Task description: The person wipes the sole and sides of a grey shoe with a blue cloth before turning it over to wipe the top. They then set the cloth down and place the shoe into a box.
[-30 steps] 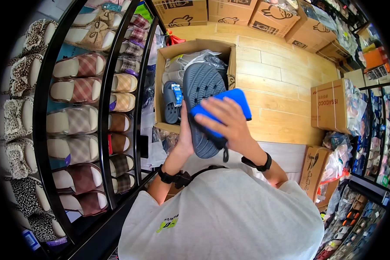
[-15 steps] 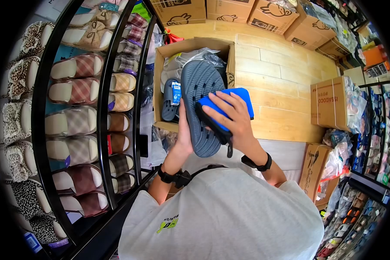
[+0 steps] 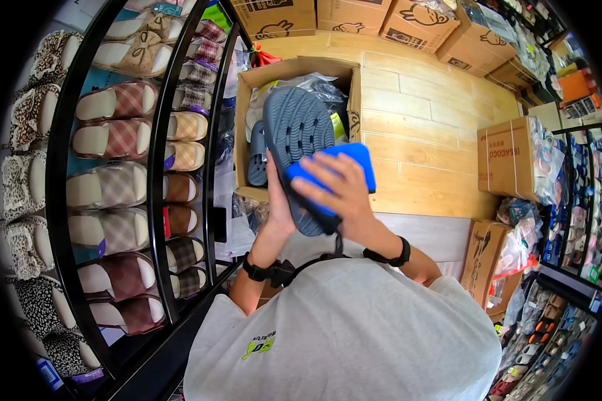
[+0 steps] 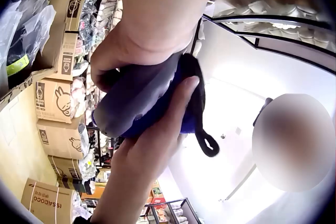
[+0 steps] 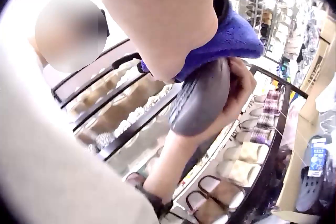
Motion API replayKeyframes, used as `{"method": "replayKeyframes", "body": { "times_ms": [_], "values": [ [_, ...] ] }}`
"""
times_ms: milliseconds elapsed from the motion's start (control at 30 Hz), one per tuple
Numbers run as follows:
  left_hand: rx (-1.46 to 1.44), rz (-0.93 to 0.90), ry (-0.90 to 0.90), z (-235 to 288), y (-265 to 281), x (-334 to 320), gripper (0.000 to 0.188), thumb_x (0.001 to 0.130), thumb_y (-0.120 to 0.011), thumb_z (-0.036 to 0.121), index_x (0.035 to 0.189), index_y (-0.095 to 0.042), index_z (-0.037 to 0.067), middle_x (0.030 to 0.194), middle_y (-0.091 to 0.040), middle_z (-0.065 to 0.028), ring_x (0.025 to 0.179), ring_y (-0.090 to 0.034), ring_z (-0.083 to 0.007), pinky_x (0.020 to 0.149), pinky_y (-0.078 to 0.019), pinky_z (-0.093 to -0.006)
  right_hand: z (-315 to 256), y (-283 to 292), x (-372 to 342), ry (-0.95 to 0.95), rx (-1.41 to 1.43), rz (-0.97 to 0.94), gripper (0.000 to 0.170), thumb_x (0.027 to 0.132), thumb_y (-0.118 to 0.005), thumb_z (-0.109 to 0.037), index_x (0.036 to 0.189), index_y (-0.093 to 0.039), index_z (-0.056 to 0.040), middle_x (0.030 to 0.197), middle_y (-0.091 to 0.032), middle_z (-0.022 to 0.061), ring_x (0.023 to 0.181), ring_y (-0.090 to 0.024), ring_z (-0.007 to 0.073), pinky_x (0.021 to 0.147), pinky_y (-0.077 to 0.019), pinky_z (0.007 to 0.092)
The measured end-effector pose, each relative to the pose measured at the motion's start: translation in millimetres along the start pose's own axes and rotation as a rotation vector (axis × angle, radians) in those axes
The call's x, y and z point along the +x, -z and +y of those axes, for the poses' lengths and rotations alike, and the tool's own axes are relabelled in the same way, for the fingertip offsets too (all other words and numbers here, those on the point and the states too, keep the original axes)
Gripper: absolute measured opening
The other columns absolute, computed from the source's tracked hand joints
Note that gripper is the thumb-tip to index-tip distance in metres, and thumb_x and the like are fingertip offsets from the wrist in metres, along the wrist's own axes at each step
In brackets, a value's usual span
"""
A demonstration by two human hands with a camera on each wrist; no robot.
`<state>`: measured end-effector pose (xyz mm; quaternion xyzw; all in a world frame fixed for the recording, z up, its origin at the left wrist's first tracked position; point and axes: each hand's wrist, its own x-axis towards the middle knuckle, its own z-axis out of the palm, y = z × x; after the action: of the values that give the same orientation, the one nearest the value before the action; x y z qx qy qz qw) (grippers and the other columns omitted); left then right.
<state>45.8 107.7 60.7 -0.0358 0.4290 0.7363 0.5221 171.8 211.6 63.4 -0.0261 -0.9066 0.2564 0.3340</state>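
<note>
A dark grey slipper (image 3: 294, 123), its ribbed, holed sole facing up, is held in the left hand (image 3: 279, 200) along its left side. The right hand (image 3: 341, 197) grips a blue cloth pad (image 3: 360, 164) with a black edge and loop, pressing it on the sole's lower right part. In the left wrist view the pad's black loop (image 4: 209, 144) hangs beside the right thumb. The right wrist view has the pad's fluffy blue side (image 5: 231, 40) against the slipper (image 5: 202, 100), with the left fingers (image 5: 242, 85) curled round the slipper's far side.
Behind the hands stands an open carton (image 3: 356, 100) with bagged footwear and another grey slipper (image 3: 257, 164). Racks of slippers (image 3: 117, 137) line the left. More cartons (image 3: 505, 157) stand along the back and right of the wooden floor (image 3: 441, 160).
The slipper has shifted slightly left and up. The right hand with the blue pad has moved right over the sole, then back left and down.
</note>
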Motion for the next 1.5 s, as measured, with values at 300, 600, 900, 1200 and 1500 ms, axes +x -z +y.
{"method": "replayKeyframes", "body": {
  "times_ms": [300,600,900,1200,1500],
  "values": [
    [-0.033,-0.061,-0.062,-5,10,4,0.084,0.102,-0.035,0.076,0.151,-0.048,0.009,0.144,-0.058,-0.0104,0.126,-0.061,-0.0218,0.107,-0.0515,-0.0413,17,7,12,-0.024,0.051,0.048,0.060,0.080,-0.076,-0.021,0.139,-0.067,-0.0201,0.148,-0.061,0.0077,0.135,-0.056,0.0304,0.112,-0.0409,0.0499],
    [-0.011,-0.118,-0.209,-44,63,39,0.063,0.112,-0.032,0.054,0.165,-0.026,0.020,0.151,-0.048,-0.0136,0.128,-0.060,-0.0239,0.106,-0.0533,-0.0402,2,-3,1,0.309,-0.066,-0.112,0.046,0.090,-0.065,-0.026,0.135,-0.070,-0.0211,0.146,-0.063,0.0066,0.133,-0.059,0.0273,0.113,-0.0389,0.0489],
    [-0.113,-0.064,0.005,-5,18,8,0.079,0.103,-0.037,0.074,0.151,-0.047,0.012,0.143,-0.058,-0.0101,0.124,-0.063,-0.0230,0.105,-0.0535,-0.0385,-5,-8,-7,0.068,-0.017,0.001,0.057,0.083,-0.067,-0.018,0.140,-0.066,-0.0187,0.151,-0.058,0.0087,0.138,-0.054,0.0306,0.113,-0.0401,0.0491],
    [-0.120,-0.077,-0.060,-15,22,18,0.075,0.102,-0.038,0.074,0.146,-0.054,0.015,0.141,-0.062,-0.0077,0.123,-0.063,-0.0211,0.106,-0.0521,-0.0401,19,-12,4,-0.184,0.096,0.169,0.058,0.082,-0.076,-0.015,0.139,-0.067,-0.0193,0.148,-0.061,0.0078,0.136,-0.055,0.0331,0.113,-0.0393,0.0511],
    [0.054,-0.017,-0.188,-22,37,24,0.073,0.106,-0.039,0.067,0.151,-0.049,0.011,0.143,-0.060,-0.0106,0.125,-0.062,-0.0243,0.112,-0.0464,-0.0396,13,-14,-15,0.210,-0.094,-0.021,0.042,0.092,-0.062,-0.020,0.133,-0.070,-0.0237,0.143,-0.065,0.0065,0.132,-0.060,0.0256,0.112,-0.0420,0.0445]
  ]
}}
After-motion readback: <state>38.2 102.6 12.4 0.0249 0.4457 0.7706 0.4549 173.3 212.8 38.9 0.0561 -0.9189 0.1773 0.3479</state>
